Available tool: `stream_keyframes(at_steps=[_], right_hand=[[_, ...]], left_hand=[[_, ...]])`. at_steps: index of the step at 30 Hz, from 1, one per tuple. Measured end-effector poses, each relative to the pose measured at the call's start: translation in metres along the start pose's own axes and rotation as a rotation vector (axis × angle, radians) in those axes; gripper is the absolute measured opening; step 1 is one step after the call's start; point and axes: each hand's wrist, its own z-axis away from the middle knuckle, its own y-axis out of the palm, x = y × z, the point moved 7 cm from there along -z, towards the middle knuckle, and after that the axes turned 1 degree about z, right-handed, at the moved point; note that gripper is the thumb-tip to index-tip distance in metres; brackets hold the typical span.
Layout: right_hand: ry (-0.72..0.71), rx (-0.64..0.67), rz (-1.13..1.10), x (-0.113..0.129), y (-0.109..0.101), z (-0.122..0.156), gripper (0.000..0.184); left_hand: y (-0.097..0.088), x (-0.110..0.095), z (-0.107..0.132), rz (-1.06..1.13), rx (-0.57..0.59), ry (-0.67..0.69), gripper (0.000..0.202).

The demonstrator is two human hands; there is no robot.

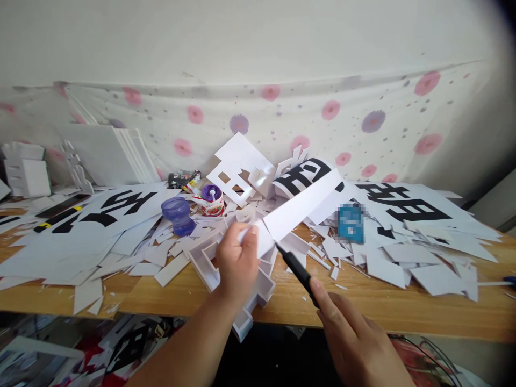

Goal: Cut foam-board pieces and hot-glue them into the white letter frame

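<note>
Black pen-like tool point(296, 271) in right hand point(350, 333), grip closed round it, tip at white strip point(304, 207); left hand point(238, 260) grip pinches strip above white walled frame point(264, 287) overlapping desk point(161, 295); purple container point(177, 212) farther, flowered sheet point(161, 118) behind

Background findings.
I note a purple cup point(176, 210) near a red-and-white tub point(213, 208); behind, a flowered sheet point(260, 114) hangs against the wall point(258, 37).

Strip point(304, 207): white, flat, long, held raised, slanting up to the right; line across near its lower end, cut or crease unclear. Tool point(298, 271): black, slim, tilted, tip at that line. Frame point(264, 285): white, walled, below strip, overhanging table point(169, 294) edge.
</note>
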Motion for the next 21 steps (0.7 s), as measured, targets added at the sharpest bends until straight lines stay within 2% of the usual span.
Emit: stream_keyframes(at_steps=[3, 4, 6, 7, 10, 13, 17, 21], right_hand=[[0.039, -0.011, -0.112, -0.011, 0.006, 0.023, 0.068], [0.106, -0.078, -0.127, -0.022, 0.002, 0.03, 0.065], [0.379, -0.205, -0.127, -0.057, -0.007, 0.046, 0.06], [0.526, -0.242, -0.174, -0.076, -0.01, 0.054, 0.06], [0.873, -0.223, -0.473, -0.125, 0.002, 0.066, 0.063], [1.113, -0.274, -0.601, -0.155, 0.019, 0.068, 0.047], [1.122, -0.226, -0.659, -0.164, 0.047, 0.041, 0.037], [1.065, -0.178, -0.636, -0.155, 0.063, 0.01, 0.025]], left_hand=[[-0.021, -0.004, -0.018, 0.009, -0.141, 0.019, 0.027], [-0.028, -0.005, -0.023, 0.005, -0.173, 0.031, 0.027], [-0.035, 0.001, -0.031, 0.004, -0.154, 0.004, 0.027], [-0.034, 0.007, -0.032, 0.006, -0.102, -0.035, 0.027], [-0.018, 0.031, -0.025, 0.016, 0.143, -0.175, 0.028], [0.001, 0.045, -0.008, 0.021, 0.356, -0.254, 0.028], [0.016, 0.044, 0.004, 0.01, 0.483, -0.274, 0.028], [0.021, 0.042, 0.009, -0.081, 0.583, -0.245, 0.028]])
